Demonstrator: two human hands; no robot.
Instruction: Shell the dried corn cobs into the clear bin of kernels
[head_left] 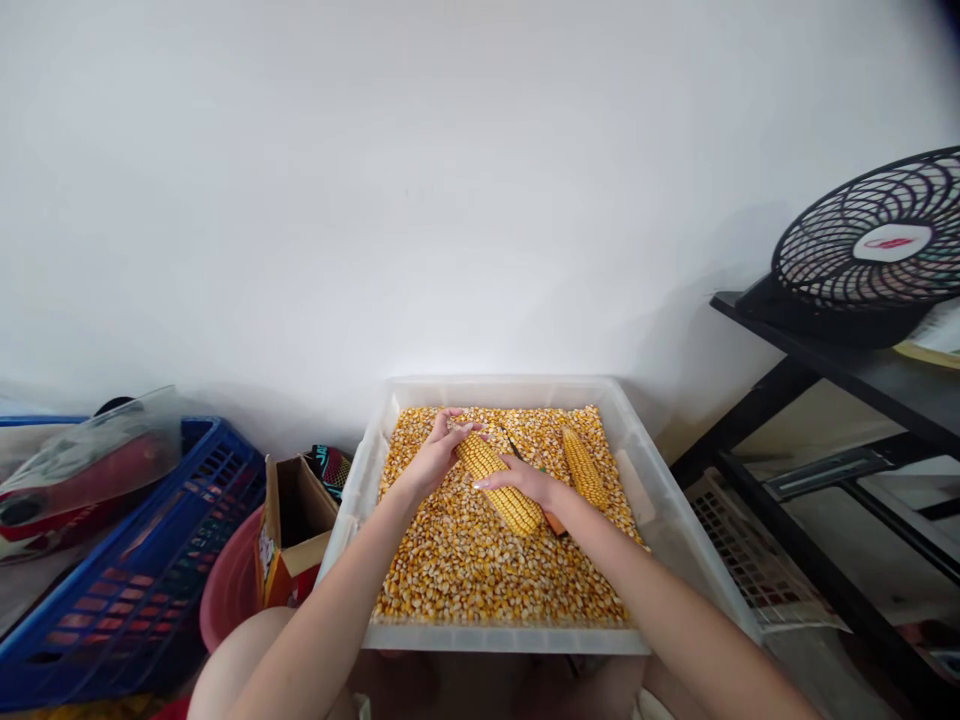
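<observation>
A clear plastic bin point(352, 500) in front of me is filled with loose yellow corn kernels point(465, 560). Over the kernels I hold a corn cob point(499, 482) with both hands. My left hand point(439, 452) wraps its far end, and my right hand point(525, 482) grips it near the middle. A second corn cob point(585, 468) lies on the kernels to the right of my right hand. Something thin and dark with an orange end point(553, 522) pokes out beneath my right wrist; I cannot tell what it is.
A blue plastic crate point(135, 580) stands at the left with a clear bag point(82, 460) on it. A small open cardboard box point(296, 520) and a pink basin point(229, 590) sit beside the bin. A black fan point(870, 250) rests on a dark shelf point(840, 360) at right.
</observation>
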